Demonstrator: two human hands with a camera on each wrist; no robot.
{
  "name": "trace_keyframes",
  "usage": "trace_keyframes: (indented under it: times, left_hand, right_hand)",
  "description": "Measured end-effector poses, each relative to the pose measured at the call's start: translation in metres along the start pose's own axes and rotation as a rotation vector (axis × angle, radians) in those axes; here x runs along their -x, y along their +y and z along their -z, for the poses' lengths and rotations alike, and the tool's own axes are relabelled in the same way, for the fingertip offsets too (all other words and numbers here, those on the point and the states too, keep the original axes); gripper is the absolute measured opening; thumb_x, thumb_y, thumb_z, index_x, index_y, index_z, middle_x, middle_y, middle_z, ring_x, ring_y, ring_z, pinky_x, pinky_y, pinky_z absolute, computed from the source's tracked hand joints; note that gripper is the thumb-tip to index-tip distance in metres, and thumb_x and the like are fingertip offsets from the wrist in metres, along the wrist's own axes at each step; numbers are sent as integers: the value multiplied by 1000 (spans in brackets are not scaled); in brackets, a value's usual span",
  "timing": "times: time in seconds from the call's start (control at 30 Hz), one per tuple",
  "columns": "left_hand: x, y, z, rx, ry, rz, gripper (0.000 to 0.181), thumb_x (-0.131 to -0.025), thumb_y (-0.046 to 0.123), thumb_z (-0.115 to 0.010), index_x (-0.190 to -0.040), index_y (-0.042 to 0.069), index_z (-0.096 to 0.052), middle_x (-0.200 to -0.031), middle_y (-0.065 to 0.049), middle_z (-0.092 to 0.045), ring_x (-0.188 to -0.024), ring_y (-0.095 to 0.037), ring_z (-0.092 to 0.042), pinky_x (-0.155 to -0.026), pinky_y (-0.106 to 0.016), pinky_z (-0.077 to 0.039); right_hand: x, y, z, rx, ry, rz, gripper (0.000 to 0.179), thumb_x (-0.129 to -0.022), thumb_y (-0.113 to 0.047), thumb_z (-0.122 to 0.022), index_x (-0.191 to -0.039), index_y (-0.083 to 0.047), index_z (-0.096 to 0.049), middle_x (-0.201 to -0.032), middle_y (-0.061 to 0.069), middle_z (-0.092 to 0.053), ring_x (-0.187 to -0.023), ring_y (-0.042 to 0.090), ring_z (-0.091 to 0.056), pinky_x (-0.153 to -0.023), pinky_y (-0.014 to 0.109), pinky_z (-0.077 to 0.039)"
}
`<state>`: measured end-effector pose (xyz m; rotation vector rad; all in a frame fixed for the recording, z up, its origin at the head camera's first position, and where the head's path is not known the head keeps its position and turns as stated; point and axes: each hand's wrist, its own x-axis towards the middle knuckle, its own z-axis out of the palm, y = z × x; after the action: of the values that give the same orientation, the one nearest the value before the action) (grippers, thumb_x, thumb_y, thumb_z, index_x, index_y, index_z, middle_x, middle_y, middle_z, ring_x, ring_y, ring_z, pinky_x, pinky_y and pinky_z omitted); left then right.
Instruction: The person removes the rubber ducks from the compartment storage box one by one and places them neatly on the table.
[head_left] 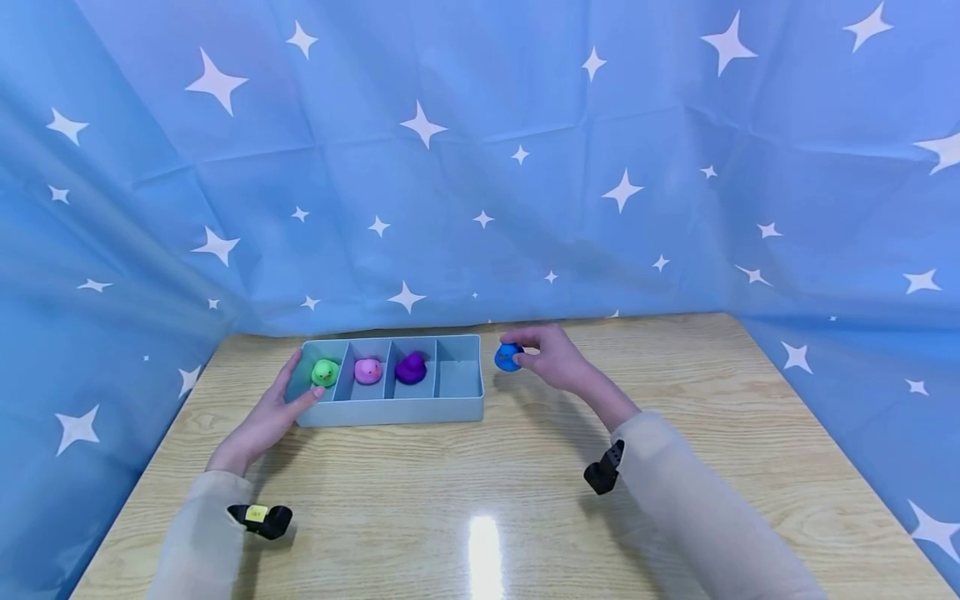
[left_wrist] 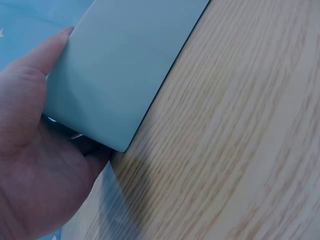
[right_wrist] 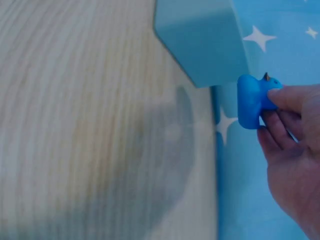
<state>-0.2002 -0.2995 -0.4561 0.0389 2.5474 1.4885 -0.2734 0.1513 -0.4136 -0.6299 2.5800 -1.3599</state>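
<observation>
I see a grey-blue, rectangular, smooth-walled box (head_left: pixel 393 411) with four compartments, near the far edge of the pale wood-grained worktop (head_left: pixel 390 500). Counting from its left end, the first compartment contains a light-green toy duck (head_left: pixel 325 373), the second a pink toy duck (head_left: pixel 367 372), the third a purple toy duck (head_left: pixel 411 369). I have the left hand (head_left: pixel 266 421) gripping the box's left end. My right hand (head_left: pixel 555 362) pinches a glossy blue toy duck (head_left: pixel 507 358) above the worktop, just beside the box's right end.

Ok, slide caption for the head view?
Left hand grips a tray of three toy ducks; right hand holds a blue duck beside it.
</observation>
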Motion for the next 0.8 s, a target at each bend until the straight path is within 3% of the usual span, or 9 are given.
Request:
trace_keyframes:
  times: [0.8]
  left_hand:
    - [0, 3, -1, -6, -1, 29, 93, -106, 38, -58, -165, 27, 12, -169, -21, 13, -151, -52, 12, -113, -77, -1]
  right_hand:
    - [11, 26, -3, 3, -19, -2, 32, -99, 7, -60, -131, 8, -65, -135, 24, -63, -132, 42, -54, -107, 53, -46]
